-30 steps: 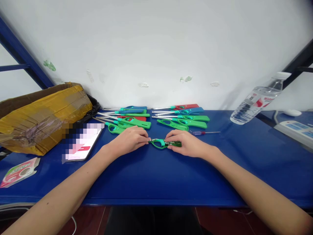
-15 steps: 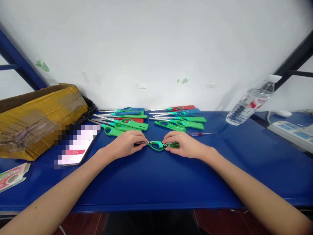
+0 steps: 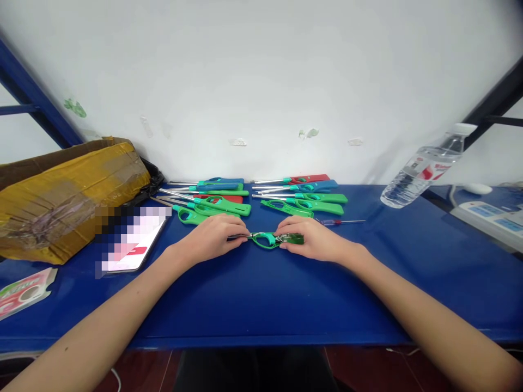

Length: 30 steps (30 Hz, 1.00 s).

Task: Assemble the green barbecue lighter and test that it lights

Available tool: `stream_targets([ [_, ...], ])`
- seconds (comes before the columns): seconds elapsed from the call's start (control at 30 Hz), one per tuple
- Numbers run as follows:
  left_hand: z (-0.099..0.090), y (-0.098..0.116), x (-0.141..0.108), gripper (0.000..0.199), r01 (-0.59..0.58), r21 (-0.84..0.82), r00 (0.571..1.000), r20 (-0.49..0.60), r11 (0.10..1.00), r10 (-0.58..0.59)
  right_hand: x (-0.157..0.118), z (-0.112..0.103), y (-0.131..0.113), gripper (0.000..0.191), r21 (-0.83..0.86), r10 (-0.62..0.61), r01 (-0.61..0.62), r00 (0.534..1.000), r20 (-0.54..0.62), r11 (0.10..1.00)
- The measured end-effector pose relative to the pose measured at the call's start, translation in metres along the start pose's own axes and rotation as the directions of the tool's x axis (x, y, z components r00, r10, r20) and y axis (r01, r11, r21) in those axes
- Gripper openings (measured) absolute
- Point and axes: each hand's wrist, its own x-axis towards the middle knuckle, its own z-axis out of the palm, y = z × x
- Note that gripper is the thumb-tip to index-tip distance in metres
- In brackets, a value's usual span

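Observation:
A green long-nosed gas lighter (image 3: 265,240), with its inner parts showing, lies crosswise between my hands just over the table. My left hand (image 3: 216,235) is closed around its metal tube end. At the handle end, my right hand (image 3: 312,238) pinches the body, and its fingers cover part of the insides. Behind it lies a green half shell (image 3: 288,208) with an oval opening. A screwdriver (image 3: 340,221) with a clear handle rests beyond my right hand.
Along the wall lie two groups of lighters, left (image 3: 224,204) and right (image 3: 322,207). A taped cardboard box (image 3: 73,201), phone (image 3: 133,245) and printed card (image 3: 26,291) are left. A water bottle (image 3: 425,169) and power strip (image 3: 490,218) stand right.
The whole scene has shifted slightly to the right in view. Both hands keep their hold on the lighter, with no clear movement of the fingers.

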Motion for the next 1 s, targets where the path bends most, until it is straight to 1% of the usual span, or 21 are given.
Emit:
stream_targets([
  [0.23, 0.005, -0.002, -0.001, 0.017, -0.010, -0.016, 1.000, -0.016, 1.000, 0.010, 0.002, 0.000, -0.002, 0.025, 0.025, -0.004, 0.004, 1.000, -0.018, 1.000],
  [0.37, 0.004, -0.003, -0.001, 0.017, 0.000, -0.032, 1.000, -0.002, 0.999, 0.000, 0.001, 0.001, -0.001, 0.029, 0.022, 0.033, -0.032, 0.999, -0.026, 0.999],
  [0.47, 0.004, -0.002, -0.001, 0.017, 0.020, -0.077, 1.000, 0.006, 0.997, -0.020, 0.001, 0.002, 0.001, 0.030, 0.006, 0.052, -0.052, 0.998, -0.028, 0.999],
  [0.73, 0.008, -0.003, 0.000, 0.016, 0.042, -0.175, 0.999, -0.002, 0.984, -0.043, 0.000, 0.004, 0.002, 0.024, -0.007, 0.001, -0.002, 0.999, -0.050, 1.000],
  [0.87, 0.008, 0.001, 0.001, 0.011, 0.097, -0.179, 0.995, 0.019, 0.979, -0.095, 0.000, 0.004, 0.002, 0.024, -0.016, -0.008, 0.007, 0.999, -0.044, 1.000],
  [1.0, 0.010, 0.008, 0.002, 0.011, 0.144, -0.130, 0.989, -0.016, 0.981, -0.147, 0.000, 0.003, 0.002, 0.024, -0.029, -0.010, 0.009, 0.999, -0.041, 1.000],
])
